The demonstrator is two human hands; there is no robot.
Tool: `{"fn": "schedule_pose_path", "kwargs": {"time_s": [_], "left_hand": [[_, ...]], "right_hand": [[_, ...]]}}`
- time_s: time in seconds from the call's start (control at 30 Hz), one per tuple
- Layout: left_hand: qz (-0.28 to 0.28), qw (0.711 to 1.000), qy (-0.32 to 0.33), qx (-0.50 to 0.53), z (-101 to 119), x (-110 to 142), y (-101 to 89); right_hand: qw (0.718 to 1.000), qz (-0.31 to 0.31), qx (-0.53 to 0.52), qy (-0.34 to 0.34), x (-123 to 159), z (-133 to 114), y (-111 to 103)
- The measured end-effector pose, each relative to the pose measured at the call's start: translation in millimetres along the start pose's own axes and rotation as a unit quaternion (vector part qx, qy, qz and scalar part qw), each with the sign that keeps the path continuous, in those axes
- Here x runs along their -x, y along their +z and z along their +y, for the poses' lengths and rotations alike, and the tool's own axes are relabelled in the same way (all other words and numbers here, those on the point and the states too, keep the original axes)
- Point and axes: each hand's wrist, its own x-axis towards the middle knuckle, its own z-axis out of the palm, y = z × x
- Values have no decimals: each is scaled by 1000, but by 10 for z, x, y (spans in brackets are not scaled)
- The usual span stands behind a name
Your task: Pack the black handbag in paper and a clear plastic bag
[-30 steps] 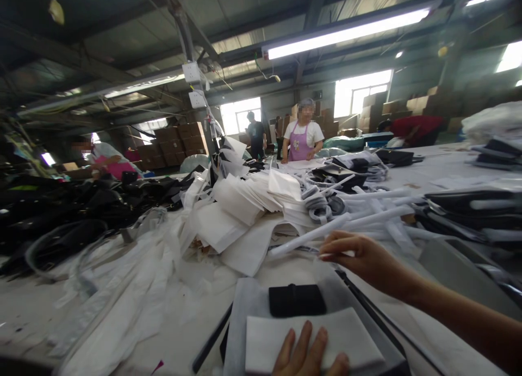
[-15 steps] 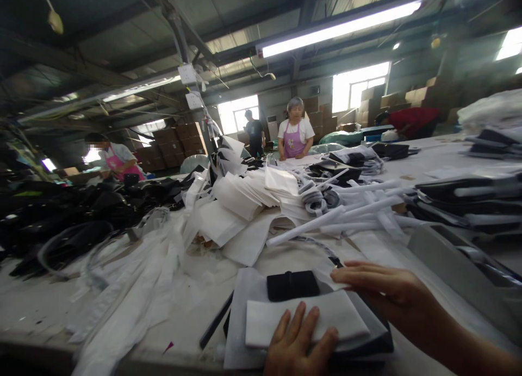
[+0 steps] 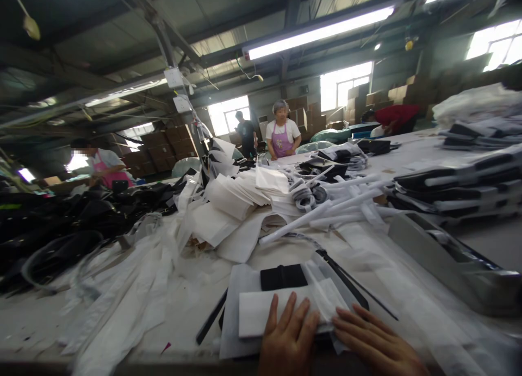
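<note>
My left hand (image 3: 289, 330) lies flat with fingers spread on a white foam sheet (image 3: 253, 313). Over the sheet's right end is folded a translucent wrapping sheet (image 3: 326, 286), and my right hand (image 3: 373, 332) rests on that fold, fingers stretched out. Behind the foam a black piece with a band across it (image 3: 283, 277) shows, its lower part covered. Wrapping also extends out on the left. A black strap (image 3: 346, 283) sticks out at the upper right, and another dark strip (image 3: 212, 316) pokes out at the left.
A grey tape dispenser (image 3: 444, 262) stands to the right. White foam sheets (image 3: 228, 199) and white tubes (image 3: 305, 221) are heaped ahead. Black bags (image 3: 81, 218) fill the left side; wrapped stacks (image 3: 457, 186) lie right. A person in a pink apron (image 3: 283, 137) stands across the table.
My right hand has come down toward me, and the wrapping's right side now lies folded over the foam's end. The strap at the right is uncovered. My left hand still presses the foam.
</note>
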Motion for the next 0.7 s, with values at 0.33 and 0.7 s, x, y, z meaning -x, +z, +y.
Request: {"fn": "schedule_pose_path", "kwargs": {"time_s": [0.33, 0.7], "left_hand": [[-100, 994, 42, 27, -64, -173, -86], [-106, 994, 32, -21, 5, -172, -77]], "right_hand": [[995, 43, -62, 72, 70, -87, 33], [945, 47, -150, 287, -537, 213, -323]]}}
